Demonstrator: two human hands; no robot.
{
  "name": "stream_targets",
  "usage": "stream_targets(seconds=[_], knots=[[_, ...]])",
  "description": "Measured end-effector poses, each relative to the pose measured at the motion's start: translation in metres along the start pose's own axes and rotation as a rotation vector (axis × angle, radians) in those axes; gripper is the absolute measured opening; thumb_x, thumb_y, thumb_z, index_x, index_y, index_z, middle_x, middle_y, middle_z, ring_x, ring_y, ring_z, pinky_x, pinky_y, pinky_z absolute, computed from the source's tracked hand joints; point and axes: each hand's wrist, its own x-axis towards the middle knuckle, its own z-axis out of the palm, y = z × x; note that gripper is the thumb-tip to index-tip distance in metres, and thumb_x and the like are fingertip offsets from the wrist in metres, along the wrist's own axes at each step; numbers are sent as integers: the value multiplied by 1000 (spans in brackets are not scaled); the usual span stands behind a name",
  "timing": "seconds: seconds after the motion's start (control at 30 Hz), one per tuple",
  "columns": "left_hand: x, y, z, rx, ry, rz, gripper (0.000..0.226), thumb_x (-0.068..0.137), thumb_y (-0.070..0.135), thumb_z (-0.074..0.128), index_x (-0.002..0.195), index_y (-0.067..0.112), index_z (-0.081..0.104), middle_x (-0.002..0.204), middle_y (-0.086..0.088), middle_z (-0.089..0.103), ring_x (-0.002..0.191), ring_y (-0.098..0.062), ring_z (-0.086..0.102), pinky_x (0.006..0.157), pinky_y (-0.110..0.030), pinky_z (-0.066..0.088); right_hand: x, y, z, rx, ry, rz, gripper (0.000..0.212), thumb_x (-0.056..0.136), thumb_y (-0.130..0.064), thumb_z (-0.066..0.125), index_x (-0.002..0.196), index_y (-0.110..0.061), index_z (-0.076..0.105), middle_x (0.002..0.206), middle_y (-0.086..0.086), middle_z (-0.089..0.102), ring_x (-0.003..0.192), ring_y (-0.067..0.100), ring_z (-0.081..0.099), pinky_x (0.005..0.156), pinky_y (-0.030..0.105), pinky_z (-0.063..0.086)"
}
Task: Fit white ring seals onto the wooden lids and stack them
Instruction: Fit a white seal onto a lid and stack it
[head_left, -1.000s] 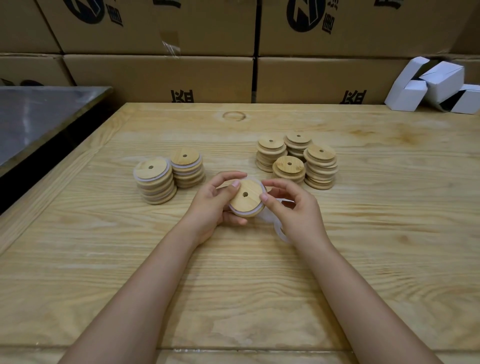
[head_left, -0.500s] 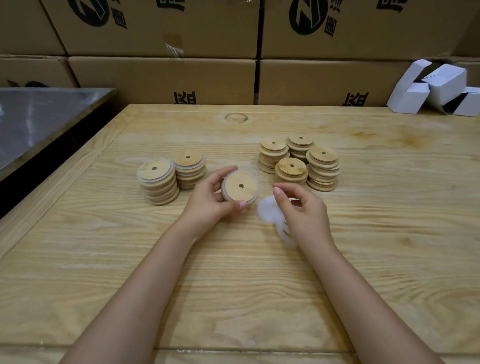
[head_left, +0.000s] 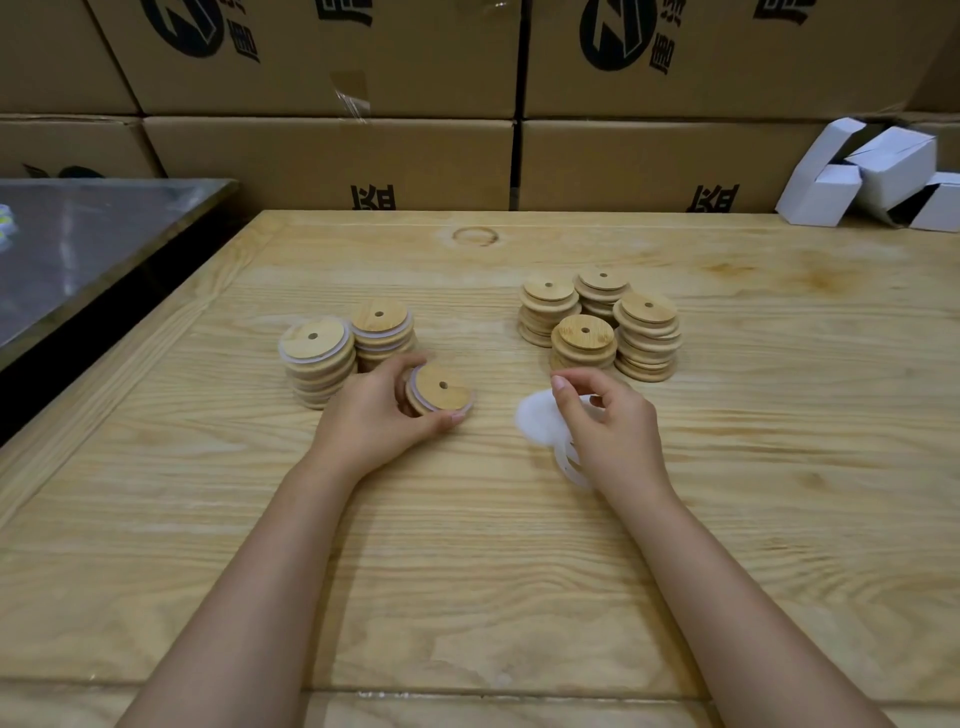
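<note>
Lid (head_left: 440, 388) with fitted seal (head_left: 417, 399) lies gripped in left hand (head_left: 374, 415); right hand (head_left: 613, 431) holds loose seals (head_left: 537, 423); cartons (head_left: 332, 161) closed.

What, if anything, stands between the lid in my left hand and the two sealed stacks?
Nothing visible does. The sealed lid in the left hand sits just right of the two sealed stacks, with only that hand itself between them.

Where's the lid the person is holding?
The lid sits in the left hand, mid-table in the head view, just right of the two ring-fitted stacks.
</note>
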Motion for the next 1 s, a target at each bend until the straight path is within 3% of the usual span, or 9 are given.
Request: stream_targets(seconds=[0.1, 0.17, 0.33, 0.47, 0.6, 0.73, 1.0], knots=[[1, -4, 0, 158, -1, 2, 76, 54, 77, 62, 119, 39, 50, 69, 17, 61, 86, -14, 63, 73, -32, 48, 1, 2, -1, -30, 11, -7, 9, 90, -22, 59, 92, -23, 67, 89, -16, 63, 91, 2, 55, 73, -1, 32], [2, -5, 2, 249, 10, 35, 76, 56, 80, 56, 118, 37, 50, 78, 9, 66, 90, -18, 63, 71, -32, 46, 2, 4, -2, -99, 25, -56, 11, 90, -20, 59, 94, -18, 69, 92, -11, 63, 95, 6, 54, 76, 3, 32], [2, -7, 3, 410, 35, 81, 77, 60, 84, 48, 115, 30, 50, 92, 0, 69, 98, -25, 63, 72, -34, 45, 6, 7, -6, -347, 96, -239, 17, 87, -11, 62, 102, -7, 68, 109, 7, 59, 108, 24, 49, 92, 22, 31], [0, -7, -1, 475, 73, 50, 73, 62, 85, 45, 104, 25, 50, 92, -5, 68, 95, -29, 64, 70, -34, 42, 12, 14, -12, -497, 52, -244, 37, 87, -17, 61, 122, -6, 58, 130, 8, 52, 124, 27, 43, 103, 38, 33], [-1, -6, -5, 547, 118, 5, 69, 69, 78, 45, 103, 18, 54, 94, -10, 68, 96, -32, 63, 73, -35, 44, 15, 21, -11, -623, -85, -210, 57, 92, -30, 52, 143, -11, 34, 152, 0, 28, 140, 21, 22, 112, 32, 19], [-1, -3, -6, 630, 162, -6, 62, 74, 73, 46, 94, 16, 61, 90, -12, 67, 92, -34, 63, 67, -33, 41, 16, 25, -8, -642, -184, -204, 59, 96, -35, 44, 148, -19, 21, 157, -6, 13, 144, 17, 7, 115, 29, 9], [-3, 2, -7, 539, 240, -50, 44, 74, 54, 59, 99, 17, 61, 87, -14, 67, 89, -37, 63, 67, -33, 37, 16, 28, -8, -588, -102, -233, 53, 95, -26, 48, 144, -12, 33, 150, 0, 28, 136, 22, 26, 112, 33, 20]])
